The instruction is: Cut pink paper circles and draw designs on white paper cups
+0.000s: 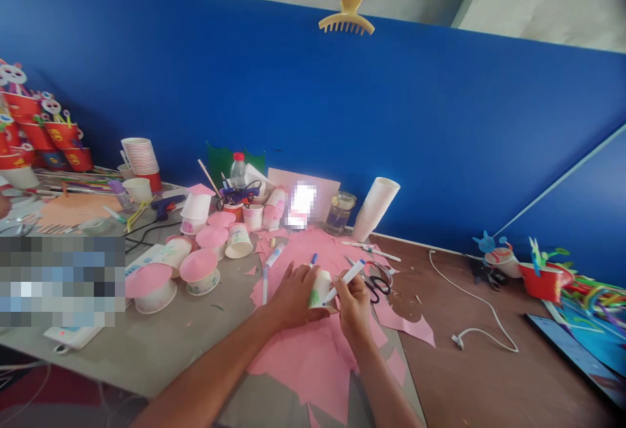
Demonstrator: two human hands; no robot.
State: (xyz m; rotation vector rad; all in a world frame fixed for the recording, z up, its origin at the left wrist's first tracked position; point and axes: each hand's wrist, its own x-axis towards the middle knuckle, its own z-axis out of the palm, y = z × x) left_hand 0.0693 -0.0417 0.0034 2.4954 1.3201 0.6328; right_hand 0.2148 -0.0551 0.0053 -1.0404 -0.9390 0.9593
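Note:
A white paper cup [319, 286] with green marks on its side lies tilted in my left hand [292, 294], whose fingers wrap round it. My right hand [354, 297] grips a white marker [353, 271], its blue tip at the cup's side. Beneath both hands spreads cut pink paper [313, 356]. Just right of my right hand are scissors [379, 288] with black handles, partly hidden. To the left of my left hand a capped marker [274, 256] lies on the paper. Paper cups with pink paper tops [199, 265] stand further left.
Behind the paper stand a tall stack of cups [376, 207], a glass jar [340, 213] and a bright blurred screen [302, 205]. A white cable [482, 294] curls across the brown tabletop on the right. A blue partition [391, 115] closes off the back. Red decorated cups [61, 134] are at far left.

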